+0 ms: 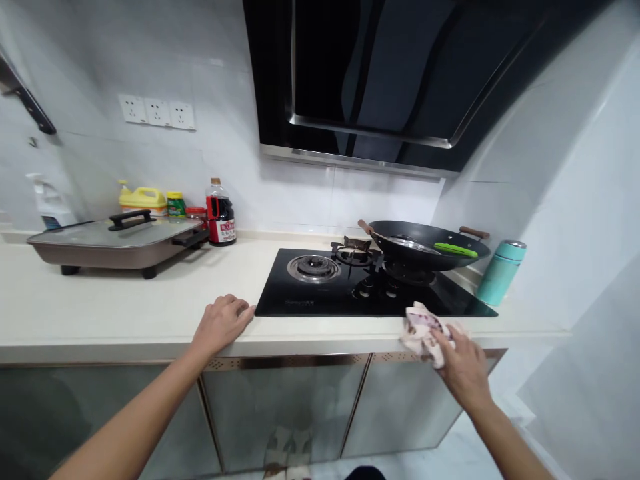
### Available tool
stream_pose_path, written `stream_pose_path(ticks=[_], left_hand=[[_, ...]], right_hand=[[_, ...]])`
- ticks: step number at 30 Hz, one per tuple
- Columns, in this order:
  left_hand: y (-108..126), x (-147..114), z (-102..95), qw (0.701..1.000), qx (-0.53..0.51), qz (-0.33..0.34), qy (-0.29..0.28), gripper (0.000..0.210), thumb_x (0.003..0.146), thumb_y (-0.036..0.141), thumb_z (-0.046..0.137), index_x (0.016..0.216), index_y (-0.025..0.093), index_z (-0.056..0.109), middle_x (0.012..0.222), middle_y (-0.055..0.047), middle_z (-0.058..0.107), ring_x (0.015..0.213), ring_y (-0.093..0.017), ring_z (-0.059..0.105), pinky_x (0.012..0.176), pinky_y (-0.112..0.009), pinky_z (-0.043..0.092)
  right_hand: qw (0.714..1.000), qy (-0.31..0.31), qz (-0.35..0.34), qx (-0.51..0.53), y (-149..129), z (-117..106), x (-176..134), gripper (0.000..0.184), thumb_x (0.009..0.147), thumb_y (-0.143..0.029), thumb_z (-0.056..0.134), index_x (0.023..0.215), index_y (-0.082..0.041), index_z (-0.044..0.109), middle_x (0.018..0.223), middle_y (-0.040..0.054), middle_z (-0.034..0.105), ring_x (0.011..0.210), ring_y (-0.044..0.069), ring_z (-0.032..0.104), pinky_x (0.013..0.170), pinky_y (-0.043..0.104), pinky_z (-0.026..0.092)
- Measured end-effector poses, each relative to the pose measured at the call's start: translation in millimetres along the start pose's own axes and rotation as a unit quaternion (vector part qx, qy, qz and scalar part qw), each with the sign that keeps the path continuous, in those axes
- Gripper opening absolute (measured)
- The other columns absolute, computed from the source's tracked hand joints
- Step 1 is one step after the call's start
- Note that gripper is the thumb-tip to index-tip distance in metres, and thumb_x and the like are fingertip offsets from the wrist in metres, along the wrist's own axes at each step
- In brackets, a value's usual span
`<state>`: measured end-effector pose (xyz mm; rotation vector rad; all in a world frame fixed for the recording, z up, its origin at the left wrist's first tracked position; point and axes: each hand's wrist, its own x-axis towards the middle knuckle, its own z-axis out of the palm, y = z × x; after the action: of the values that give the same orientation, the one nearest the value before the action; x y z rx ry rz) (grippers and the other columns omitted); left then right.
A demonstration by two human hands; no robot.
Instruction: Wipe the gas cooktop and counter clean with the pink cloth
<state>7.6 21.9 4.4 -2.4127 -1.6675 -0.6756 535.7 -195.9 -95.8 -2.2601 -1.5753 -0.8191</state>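
Note:
My right hand [465, 367] is closed on a pale, pink-patterned cloth [423, 333] at the counter's front edge. Part of the cloth hangs over that edge, just in front of the black gas stove [320, 300]. Resting on the white countertop [150, 300], my left hand [225, 320] lies by the stove's front left corner and holds nothing. Its fingers are loosely bent, with the thumb close to the glass. On the stove, the left burner [315, 267] is bare, and its pot stand [356, 253] sits further back.
A wok [420, 257] with a green-handled utensil [456, 250] stands on the right burner. Beside it leans a teal thermos [501, 273]. To the left are a lidded electric pan [115, 243] and a soy sauce bottle [221, 217]. A range hood [370, 87] hangs above.

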Motion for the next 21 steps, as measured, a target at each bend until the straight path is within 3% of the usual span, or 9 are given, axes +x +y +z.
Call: stream_pose_path(ticks=[3,7,10,15,17,19,21], left_hand=[[3,0,-0.4,1.0,0.002,-0.003,0.003,0.048,0.096,0.054,0.041,0.096,0.023,0.077,0.109,-0.01,0.073,0.11,-0.03,0.062,0.09,-0.038,0.045],[5,1,-0.2,1.0,0.0,-0.014,0.002,0.049,0.096,0.056,0.041,0.097,0.023,0.077,0.11,-0.01,0.072,0.112,-0.031,0.061,0.091,-0.04,0.044],[5,2,-0.2,1.0,-0.003,-0.018,-0.006,0.05,0.095,0.057,0.04,0.097,0.023,0.078,0.112,-0.01,0.072,0.113,-0.032,0.061,0.092,-0.04,0.045],[2,2,-0.5,1.0,0.001,-0.018,-0.006,0.053,0.095,0.057,0.038,0.1,0.023,0.078,0.113,-0.011,0.072,0.115,-0.032,0.061,0.093,-0.04,0.045],[1,3,-0.7,1.0,-0.001,-0.023,-0.013,0.054,0.095,0.058,0.037,0.101,0.023,0.079,0.113,-0.011,0.073,0.116,-0.032,0.061,0.093,-0.04,0.045],[-1,3,-1.0,1.0,-0.001,-0.026,-0.015,0.055,0.095,0.058,0.036,0.102,0.024,0.079,0.113,-0.011,0.073,0.117,-0.032,0.061,0.094,-0.04,0.046],[-2,4,-1.3,1.0,0.001,-0.024,-0.016,0.055,0.095,0.057,0.036,0.103,0.023,0.079,0.114,-0.011,0.073,0.117,-0.032,0.062,0.095,-0.04,0.046]], right_hand=[[0.998,-0.021,0.024,-0.048,23,-10,10,0.058,0.083,-0.028,0.066,0.14,-0.027,0.058,0.149,0.0163,0.049,0.137,0.039,0.045,0.11,0.055,0.039],[0.998,-0.016,-0.004,-0.059,-3,-19,15,0.044,0.081,-0.027,0.067,0.126,-0.024,0.066,0.136,0.0174,0.057,0.137,0.043,0.044,0.103,0.055,0.042],[0.998,0.044,-0.045,0.015,-61,-19,6,0.049,0.077,-0.029,0.074,0.125,-0.026,0.066,0.139,0.0161,0.056,0.14,0.043,0.041,0.102,0.054,0.043],[0.963,0.147,-0.136,0.178,-211,-26,-6,0.06,0.068,-0.038,0.088,0.123,-0.028,0.066,0.144,0.0154,0.056,0.141,0.045,0.04,0.108,0.059,0.035],[0.951,0.171,-0.157,0.204,-260,-35,-6,0.061,0.073,-0.037,0.086,0.13,-0.03,0.063,0.148,0.0137,0.054,0.147,0.046,0.031,0.11,0.062,0.03],[0.943,0.197,-0.168,0.208,-290,-42,-4,0.061,0.08,-0.032,0.081,0.137,-0.032,0.06,0.154,0.0112,0.051,0.152,0.046,0.023,0.111,0.063,0.027],[0.936,0.232,-0.174,0.199,-297,-43,-1,0.057,0.084,-0.024,0.076,0.138,-0.034,0.06,0.156,0.0077,0.049,0.153,0.043,0.022,0.111,0.059,0.028]])
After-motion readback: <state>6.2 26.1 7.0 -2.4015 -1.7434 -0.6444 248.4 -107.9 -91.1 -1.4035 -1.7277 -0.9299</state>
